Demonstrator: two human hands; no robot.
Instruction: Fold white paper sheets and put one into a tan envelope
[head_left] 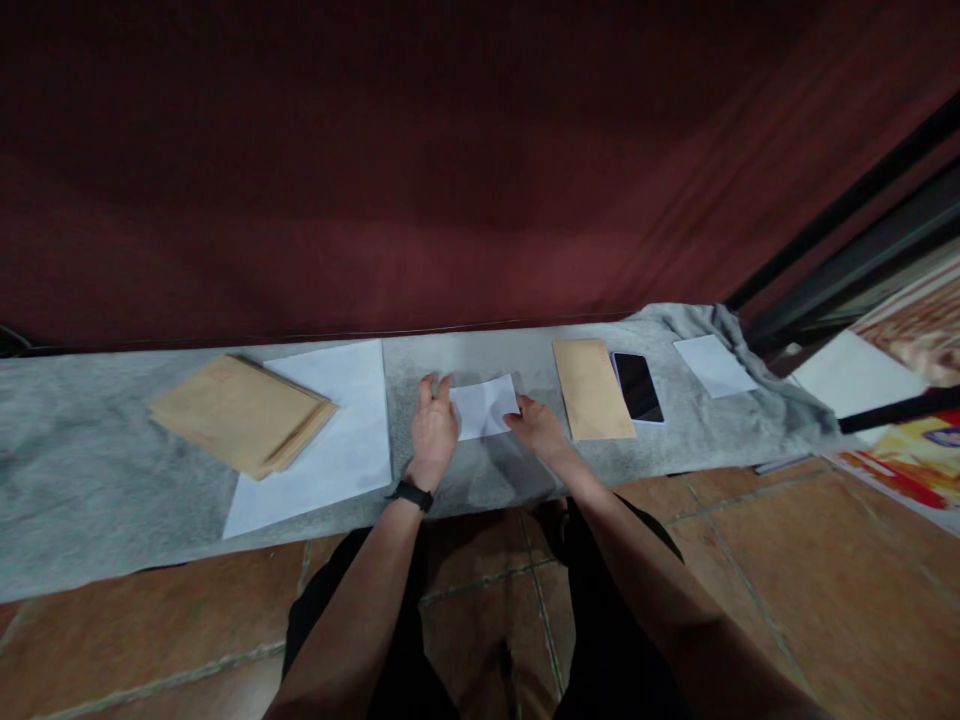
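A small white sheet of paper (484,407), which looks folded, is held between my two hands just above the grey cloth. My left hand (435,425), with a black band on its wrist, grips the sheet's left edge; part of its grip is hidden. At the opposite edge, my right hand (536,424) pinches the paper between thumb and fingers. To the right of that hand lies a brown envelope (594,390), partly overlapping a dark-screened phone (638,388). Left of my hands, a stack of brown envelopes (240,410) rests on large white paper (345,430).
Grey cloth (90,450) covers the long, narrow surface, with a dark red wall or curtain (480,200) behind it. Another white sheet (715,366) lies near the right end. Printed boards (900,450) stand at far right. Below is a tiled floor (825,570).
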